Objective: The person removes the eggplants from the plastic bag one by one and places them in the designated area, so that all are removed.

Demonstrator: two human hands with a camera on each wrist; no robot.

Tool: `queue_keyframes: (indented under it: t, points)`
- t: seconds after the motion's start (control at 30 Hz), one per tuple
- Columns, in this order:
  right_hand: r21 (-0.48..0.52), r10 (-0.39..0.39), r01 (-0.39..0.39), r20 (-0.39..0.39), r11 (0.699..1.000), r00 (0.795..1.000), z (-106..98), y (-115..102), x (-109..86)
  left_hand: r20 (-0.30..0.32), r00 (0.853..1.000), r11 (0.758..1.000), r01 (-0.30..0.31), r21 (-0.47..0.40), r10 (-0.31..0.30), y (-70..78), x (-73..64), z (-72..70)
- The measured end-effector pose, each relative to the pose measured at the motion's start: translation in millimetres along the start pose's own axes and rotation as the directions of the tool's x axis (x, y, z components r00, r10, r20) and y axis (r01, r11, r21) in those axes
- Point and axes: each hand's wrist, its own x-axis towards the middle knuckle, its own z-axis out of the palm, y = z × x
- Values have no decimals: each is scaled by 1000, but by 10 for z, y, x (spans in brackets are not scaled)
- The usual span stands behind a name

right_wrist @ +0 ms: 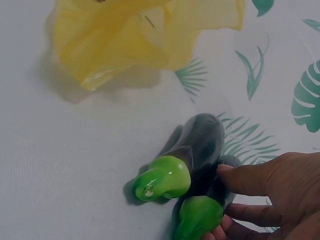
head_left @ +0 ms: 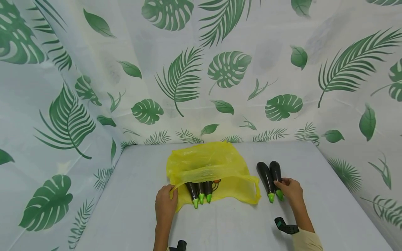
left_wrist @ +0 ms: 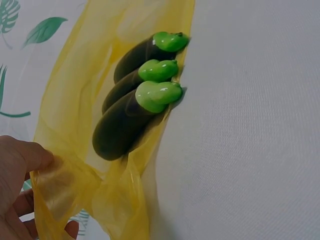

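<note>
My left hand [head_left: 165, 204] pinches edge of yellow bag [head_left: 204, 157], likely flimsy; my right hand [head_left: 292, 191] grips rightmost eggplant [head_left: 275, 170], probably firm, slick, best held mid-body.

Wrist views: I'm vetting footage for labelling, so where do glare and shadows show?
Left wrist: small white glints on the three green eggplant caps, faint shadows by their tips; right wrist: glints on the upper green cap, a soft shadow beside the yellow bag.
</note>
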Motion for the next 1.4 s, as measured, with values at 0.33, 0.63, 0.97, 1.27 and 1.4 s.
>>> queue_keyframes:
  t: [0.33,0.63,0.97,1.27,1.4]
  points:
    - [-13,-15,15,-9,1000,1000,3,-25,-2,17,1000,1000,21,-5,-21,-2,8,-9]
    - [-19,-20,20,-16,1000,1000,-19,-14,-48,19,1000,1000,24,-9,-24,-17,-5,8]
    - [-56,-255,250,-261,967,931,-19,-126,-345,6,1000,1000,17,-16,-17,4,19,-4]
    - [-65,-450,478,-464,876,763,170,-330,-740,12,1000,1000,20,-20,-19,32,2,-20]
    - [-59,-506,549,-481,833,716,284,-411,-891,14,1000,1000,17,-17,-17,28,6,-24]
